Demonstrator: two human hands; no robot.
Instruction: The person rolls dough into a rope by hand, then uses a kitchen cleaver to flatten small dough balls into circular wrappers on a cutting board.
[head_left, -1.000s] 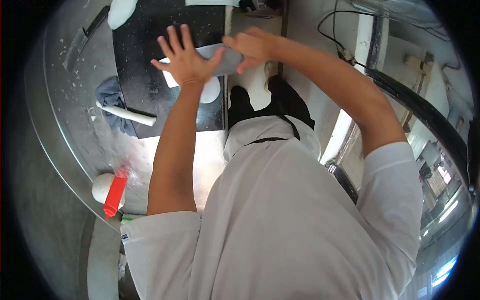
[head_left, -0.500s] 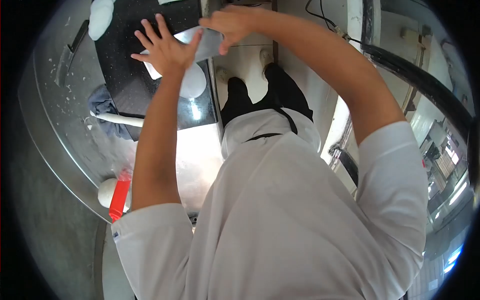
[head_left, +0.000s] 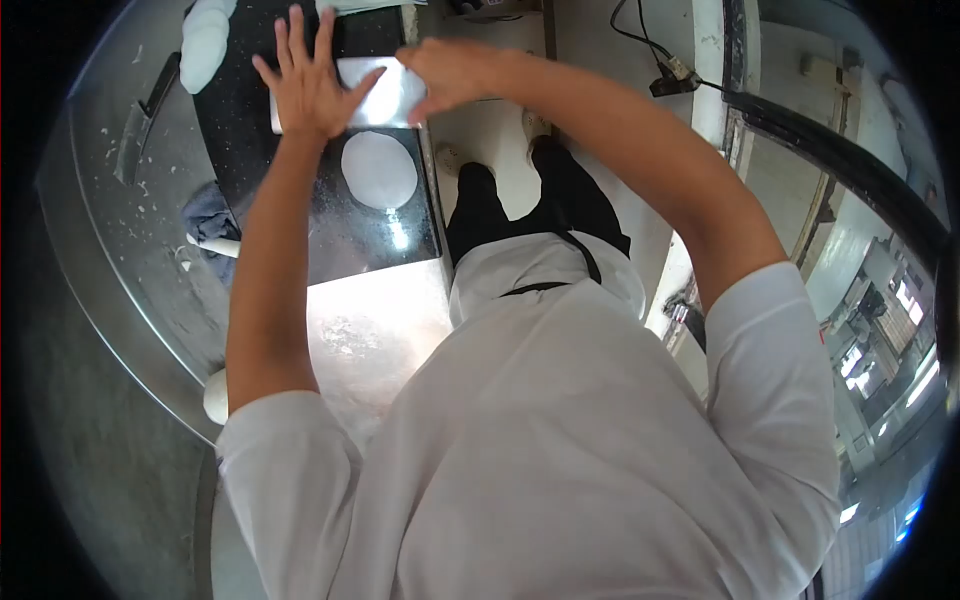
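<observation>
A wide shiny metal blade (head_left: 378, 92) lies over the black board (head_left: 335, 235). My left hand (head_left: 312, 92) rests on the blade's left part, its fingers spread. At the right end of the blade, by the board's edge, my right hand (head_left: 445, 78) is closed round that end; the handle itself is hidden. Just below the blade, a flat round white piece of dough (head_left: 379, 170) lies on the board. More flat white rounds (head_left: 205, 45) overlap at the board's upper left.
A cleaver (head_left: 140, 120) lies on the metal counter (head_left: 160, 260) at the left, among white crumbs. A dark cloth (head_left: 208, 215) and a white rod (head_left: 218, 245) are beside the board. A white ball (head_left: 215, 397) is partly behind my left forearm.
Both hands moved slightly up, my left hand also leftward. The blade, tilted before, now lies level and the white round below it shows whole. My left forearm now covers the red strip.
</observation>
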